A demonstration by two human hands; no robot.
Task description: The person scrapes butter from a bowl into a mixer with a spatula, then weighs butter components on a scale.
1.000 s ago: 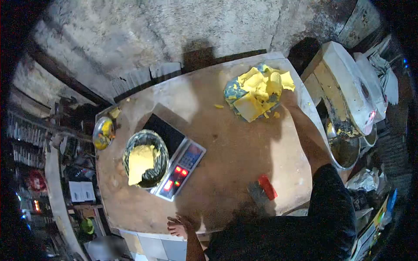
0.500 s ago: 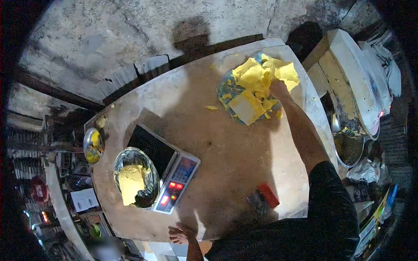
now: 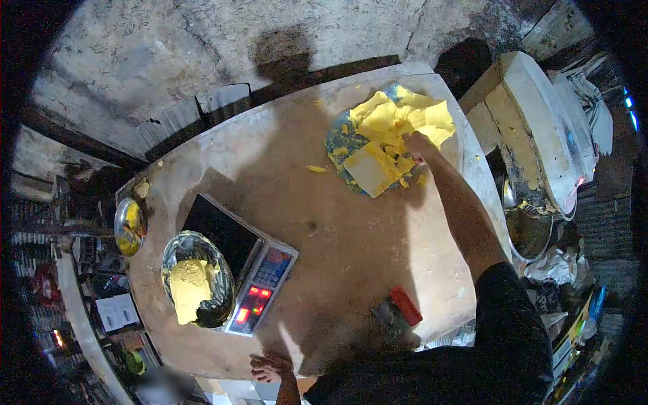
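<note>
My right hand (image 3: 420,147), arm stretched forward, is at the near right side of a soft yellow mass (image 3: 395,116) like margarine. Its fingers are curled; their tips, and anything in them, are hidden. Blue plastic sheeting (image 3: 341,137) lies under the mass, and a pale flat square piece (image 3: 368,170) smeared with yellow rests at its front. My left hand (image 3: 271,368) is at the table's near edge, fingers apart and holding nothing. Beyond it, a digital scale (image 3: 260,290) with lit red digits carries a plastic-lined bowl (image 3: 219,270) holding a yellow lump (image 3: 190,287).
A metal bowl (image 3: 128,226) with yellow residue sits at the table's left edge. Near the front right lies a red block-like object (image 3: 406,306). A large whitish container (image 3: 540,128) stands beyond the right edge, above a metal pot (image 3: 530,233). Yellow scraps dot the table (image 3: 337,236).
The view has shifted slightly, so the table and its things appear farther left. My right hand has drawn back a little toward me at the yellow mass. My left hand stays by the near edge.
</note>
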